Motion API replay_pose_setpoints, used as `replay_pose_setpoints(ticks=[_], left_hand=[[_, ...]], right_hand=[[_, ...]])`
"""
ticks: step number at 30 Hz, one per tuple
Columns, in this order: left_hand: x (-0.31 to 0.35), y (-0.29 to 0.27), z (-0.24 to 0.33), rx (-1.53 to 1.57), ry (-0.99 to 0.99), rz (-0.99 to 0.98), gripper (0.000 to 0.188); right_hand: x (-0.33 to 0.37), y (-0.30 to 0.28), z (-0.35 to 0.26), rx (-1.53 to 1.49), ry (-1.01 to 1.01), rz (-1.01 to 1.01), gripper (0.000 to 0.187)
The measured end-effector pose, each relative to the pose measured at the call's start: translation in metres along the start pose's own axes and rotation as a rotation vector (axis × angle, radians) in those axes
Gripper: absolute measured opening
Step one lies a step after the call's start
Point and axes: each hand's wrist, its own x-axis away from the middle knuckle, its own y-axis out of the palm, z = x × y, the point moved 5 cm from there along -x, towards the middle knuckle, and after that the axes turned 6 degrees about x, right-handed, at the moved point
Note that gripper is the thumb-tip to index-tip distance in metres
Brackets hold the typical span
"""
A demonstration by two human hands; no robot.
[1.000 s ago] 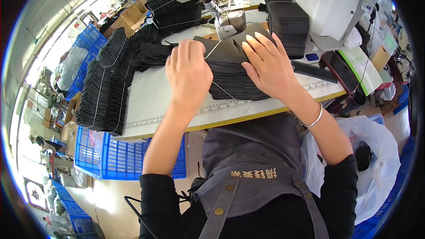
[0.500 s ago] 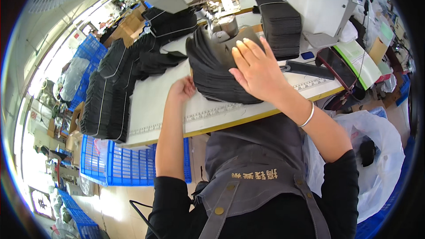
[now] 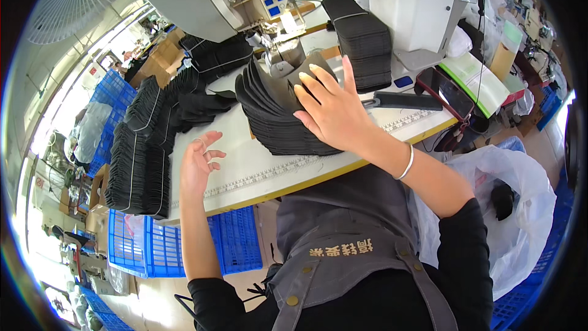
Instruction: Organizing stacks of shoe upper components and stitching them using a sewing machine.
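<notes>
A loose stack of black, curved fabric pieces (image 3: 275,125) sits on the white sewing table (image 3: 233,162), its upper layers fanned and curling up at the left. My right hand (image 3: 334,110) rests against the stack's top right side, fingers stretched out and thumb apart. Beneath those fingers a dark grey piece (image 3: 311,68) stands partly raised near the sewing machine's metal head (image 3: 286,55). Away from the stack, to its left, my left hand (image 3: 201,162) hovers over the table with loosely spread fingers and nothing in them.
Tied black bundles (image 3: 138,165) line the table's left side; another tied stack (image 3: 361,43) stands behind. A black-handled tool (image 3: 407,100), a phone (image 3: 444,93) and a ruler strip lie on the right and front. A blue crate (image 3: 177,242) and a plastic bag (image 3: 520,227) flank me below.
My left hand has left the stack's lower left side and moved left, its fingers opening. My right hand stays on the stack. The whole view has shifted slightly.
</notes>
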Motion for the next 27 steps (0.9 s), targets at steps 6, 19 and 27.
replay_pose_setpoints(ticks=[6,19,27], left_hand=[[0.077,0.124,0.018,0.148,0.263,-0.384,0.056],[0.088,0.166,-0.002,0.019,-0.161,-0.962,0.04],[0.018,0.07,0.009,0.121,0.338,-0.473,0.018]], right_hand=[[0.016,-0.06,-0.028,-0.524,-0.001,0.127,0.04],[0.138,-0.038,0.07,-1.489,1.054,-0.52,0.021],[0.127,-0.015,0.175,-0.913,0.956,-0.539,0.018]])
